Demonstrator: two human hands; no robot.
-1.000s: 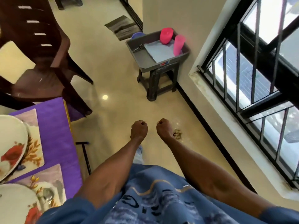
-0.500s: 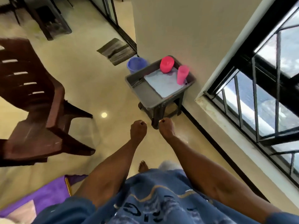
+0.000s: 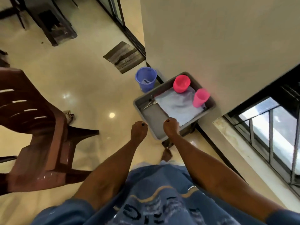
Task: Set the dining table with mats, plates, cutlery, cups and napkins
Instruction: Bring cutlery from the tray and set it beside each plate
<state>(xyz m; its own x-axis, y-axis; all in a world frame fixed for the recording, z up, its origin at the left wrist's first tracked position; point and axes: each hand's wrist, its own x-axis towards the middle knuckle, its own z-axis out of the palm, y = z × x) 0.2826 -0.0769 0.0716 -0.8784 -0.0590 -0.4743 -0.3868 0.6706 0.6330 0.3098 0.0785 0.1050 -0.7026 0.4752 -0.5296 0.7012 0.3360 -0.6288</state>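
Far out to the left of the left hand stands a brown plastic chair, tilted in this wide view, its legs on the glossy cream floor. The left hand is curled into a loose fist with nothing in it, held over bare floor. Beyond both hands, a blue bucket stands on the floor against the wall corner, and farther off lies a striped doormat.

The right hand is also closed in a fist and holds nothing; it sits just beside the left one, a small gap between them, and overlaps the near edge of a grey tray. Whether it touches the rim cannot be told. Ahead of the right hand, inside the tray, lies a pale blue folded cloth. To the cloth's left edge rest metal cutlery pieces, too blurred to name. On the cloth's far end stand two pink cups, one tipped so its mouth shows, the other seemingly upside down. Right of the right forearm runs a barred window
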